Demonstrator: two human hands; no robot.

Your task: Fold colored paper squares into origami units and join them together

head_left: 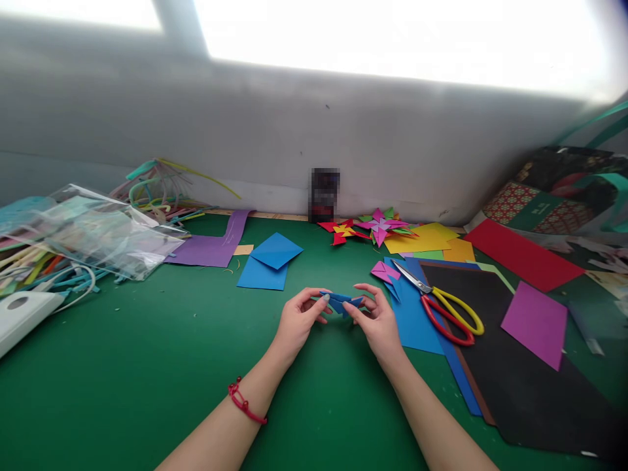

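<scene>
A small folded piece of blue paper point(338, 301) is held just above the green table between my two hands. My left hand point(303, 314) pinches its left end between thumb and fingers. At the other end, my right hand point(374, 317) grips the paper the same way. Beyond my left hand lie two blue paper squares point(277, 250), one overlapping the other. Right of my right hand rest scissors point(441, 301) with one red and one yellow handle, on top of blue and black sheets. A pink and blue folded piece point(387, 271) sits near the blade tips.
Folded paper flowers point(380, 227) stand at the back by the wall. Purple paper point(209, 248), a clear plastic bag point(112, 229) and a white device point(24, 317) lie left. A black sheet point(515, 366), red paper point(523, 254) and a patterned bag point(524, 203) occupy the right.
</scene>
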